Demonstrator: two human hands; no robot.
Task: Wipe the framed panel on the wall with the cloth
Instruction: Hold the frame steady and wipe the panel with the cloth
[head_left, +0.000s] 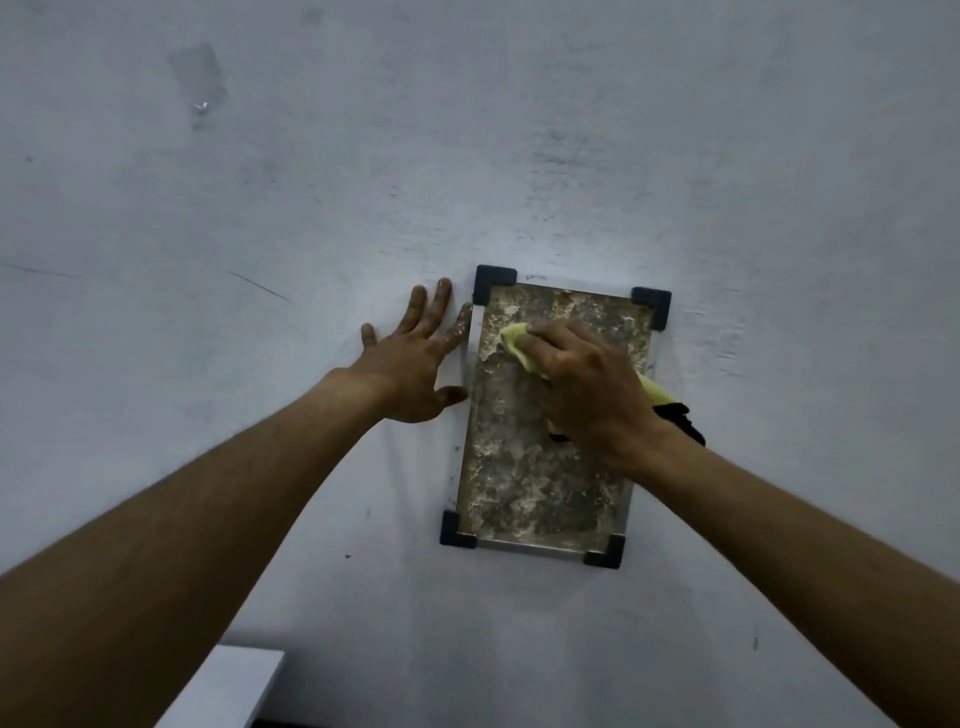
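I see a scuffed grey-white wall (519, 130) carrying the mottled framed panel (519, 483). My right hand (587, 389) grips the yellow cloth (514, 338) against its upper part. My left hand (410, 364) lies flat, fingers spread, beside its left edge.

No readable text, label, brand, number or sign on anything in view.

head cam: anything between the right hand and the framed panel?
Yes: the yellow cloth lies under the fingers of the right hand, held against the upper part of the framed panel. The head view shows it.
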